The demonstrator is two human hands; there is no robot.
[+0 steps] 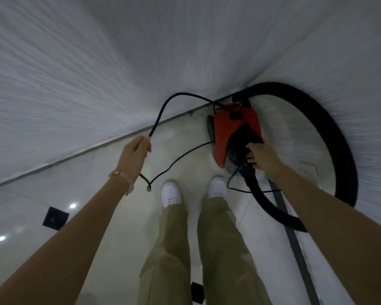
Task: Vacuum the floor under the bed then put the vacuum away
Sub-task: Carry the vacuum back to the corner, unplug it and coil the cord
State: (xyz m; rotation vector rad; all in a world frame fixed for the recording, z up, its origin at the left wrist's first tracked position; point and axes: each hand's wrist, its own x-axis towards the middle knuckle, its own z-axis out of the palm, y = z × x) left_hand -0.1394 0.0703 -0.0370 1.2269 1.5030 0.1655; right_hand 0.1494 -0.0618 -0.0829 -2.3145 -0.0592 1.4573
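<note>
A red and black canister vacuum [226, 130] sits on the pale tiled floor in the corner where two white walls meet. My right hand [262, 158] rests on its black rear housing, fingers curled against it near where the thick black ribbed hose [339, 137] leaves the body. The hose loops wide to the right against the wall and comes back behind my right forearm. My left hand [134, 155] is closed around the thin black power cord [163, 108], which arcs up along the wall to the vacuum and hangs in a loop below my fist.
My two white shoes [171, 193] stand just in front of the vacuum. A dark square floor fitting [55, 217] lies at the left, another small dark one [196, 291] between my legs. A grey strip [295, 243] runs along the floor at the right wall.
</note>
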